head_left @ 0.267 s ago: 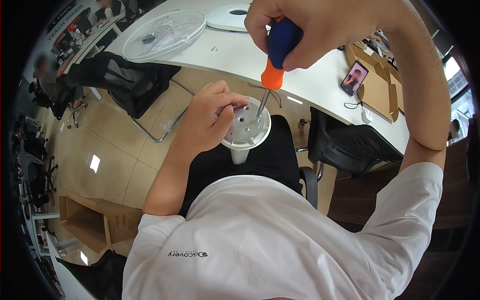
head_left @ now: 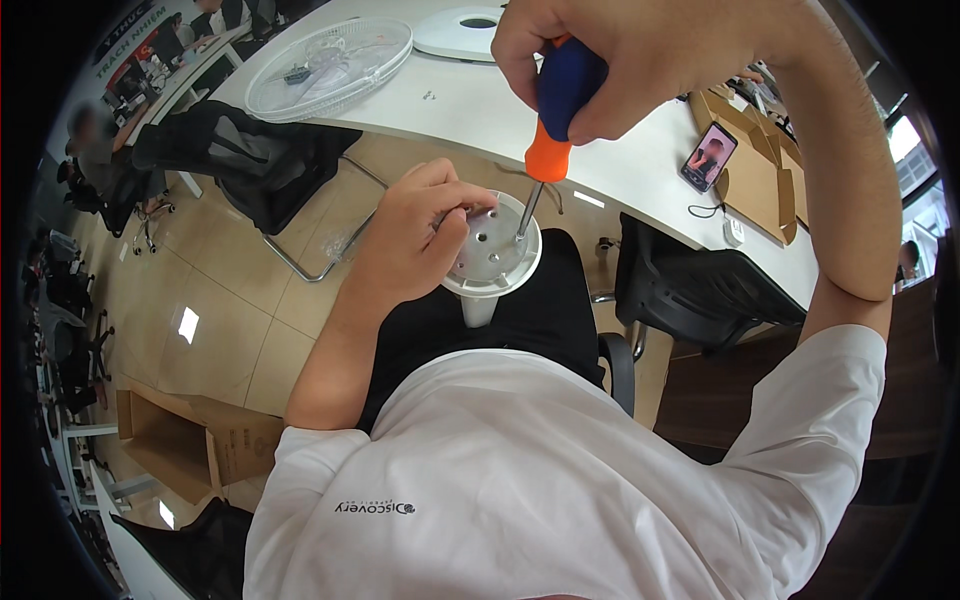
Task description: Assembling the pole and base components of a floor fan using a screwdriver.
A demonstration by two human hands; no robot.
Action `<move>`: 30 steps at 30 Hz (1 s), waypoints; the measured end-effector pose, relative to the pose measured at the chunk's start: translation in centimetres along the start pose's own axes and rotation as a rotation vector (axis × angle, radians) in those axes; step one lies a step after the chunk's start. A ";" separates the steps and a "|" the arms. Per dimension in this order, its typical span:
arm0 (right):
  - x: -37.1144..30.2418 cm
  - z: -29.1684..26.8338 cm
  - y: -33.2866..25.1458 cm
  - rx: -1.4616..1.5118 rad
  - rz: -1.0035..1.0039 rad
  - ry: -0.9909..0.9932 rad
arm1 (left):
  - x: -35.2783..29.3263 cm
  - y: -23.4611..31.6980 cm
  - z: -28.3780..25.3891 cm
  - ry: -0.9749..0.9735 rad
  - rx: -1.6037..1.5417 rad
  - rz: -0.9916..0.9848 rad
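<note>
My right hand (head_left: 660,70) is wrapped round the handle of a blue and orange screwdriver (head_left: 548,158). Its metal shaft slants down, and the tip meets the round face of a white plastic fan part (head_left: 497,262) near the right side. That disc-shaped end has several holes and a raised rim, with a narrower white stem (head_left: 480,312) below it, over my lap. On the disc's left side my left hand (head_left: 412,240) grips the rim, fingers bent, the index finger lying across the face. Whether a screw sits under the tip I cannot make out.
On the white table (head_left: 440,105) lie a white fan grille (head_left: 335,70), a round white base (head_left: 455,38), a few tiny pieces (head_left: 429,96), a phone (head_left: 710,157) and an open cardboard box (head_left: 760,190). Black chairs (head_left: 700,280) stand close by; a carton (head_left: 195,440) is on the floor.
</note>
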State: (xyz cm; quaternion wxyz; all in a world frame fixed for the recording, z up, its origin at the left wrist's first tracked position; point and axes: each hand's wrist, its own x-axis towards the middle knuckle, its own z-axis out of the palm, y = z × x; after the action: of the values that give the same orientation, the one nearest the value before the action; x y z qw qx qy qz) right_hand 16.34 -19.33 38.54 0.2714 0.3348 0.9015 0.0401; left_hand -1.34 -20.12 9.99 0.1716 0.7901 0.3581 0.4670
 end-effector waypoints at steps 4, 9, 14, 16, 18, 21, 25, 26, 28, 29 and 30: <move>-0.3 0.2 0.1 -0.005 -0.025 0.039 | 0.0 -0.3 -0.3 -0.027 0.046 0.024; -0.2 0.4 0.1 -0.032 -0.086 0.052 | 0.0 -0.3 -0.4 -0.021 0.042 0.034; -0.1 -0.4 -0.4 -0.008 0.051 -0.015 | -0.1 -0.2 -0.4 -0.024 0.049 0.019; -0.5 -0.1 -0.4 -0.014 0.029 0.018 | 0.0 -0.3 -0.4 -0.018 0.051 0.025; -1.0 0.9 0.2 -0.043 -0.122 0.118 | 0.0 -0.3 -0.3 -0.016 0.048 0.026; -0.4 0.4 -0.2 -0.022 -0.057 0.041 | 0.0 -0.3 -0.4 -0.021 0.047 0.021; 0.0 -0.3 -0.5 0.008 0.048 -0.050 | 0.0 -0.3 -0.4 -0.026 0.055 0.022; 0.0 -0.4 -0.3 0.012 0.054 -0.051 | 0.0 -0.3 -0.4 -0.027 0.055 0.020; -0.1 -0.5 0.3 0.059 0.006 -0.045 | 0.1 -0.2 -0.5 -0.028 0.061 0.025; -0.1 -0.4 0.5 0.098 -0.048 -0.049 | 0.1 -0.1 -0.5 -0.029 0.065 0.027; 0.0 -0.6 0.8 0.171 -0.164 -0.061 | 0.2 0.1 -0.4 -0.029 0.053 0.013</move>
State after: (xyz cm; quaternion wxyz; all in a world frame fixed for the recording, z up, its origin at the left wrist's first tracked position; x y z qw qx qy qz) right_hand 16.53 -18.65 39.28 0.2714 0.2828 0.9174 -0.0693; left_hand -1.63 -20.09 10.37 0.1527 0.8034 0.3627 0.4469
